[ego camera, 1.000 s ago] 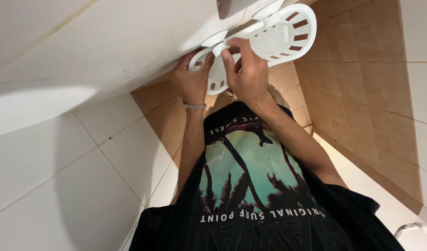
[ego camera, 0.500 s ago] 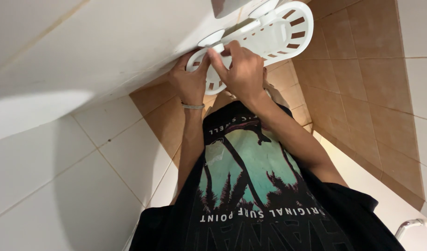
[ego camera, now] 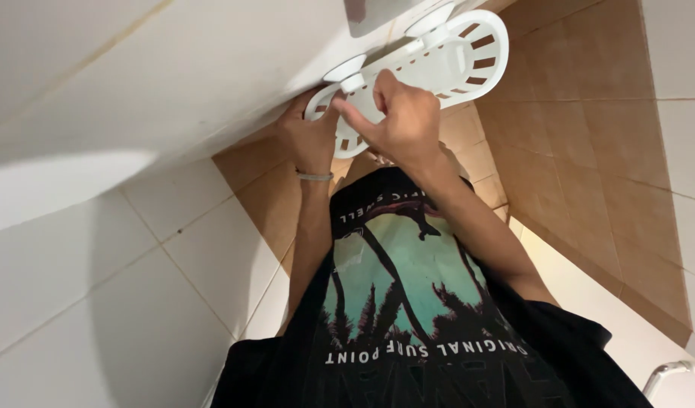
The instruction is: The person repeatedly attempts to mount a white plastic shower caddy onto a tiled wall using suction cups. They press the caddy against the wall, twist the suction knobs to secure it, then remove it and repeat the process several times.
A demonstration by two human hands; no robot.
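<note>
Overhead, both hands' grip closes on the white slotted rack (ego camera: pixel 430 64), long axis running along the wall (ego camera: pixel 173 83).

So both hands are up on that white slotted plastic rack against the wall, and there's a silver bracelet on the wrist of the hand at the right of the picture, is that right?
Not quite. In the head view both hands are on the white slotted rack against the wall, but the silver bracelet sits on the wrist of the hand at the left of the picture, not the other hand.
</note>
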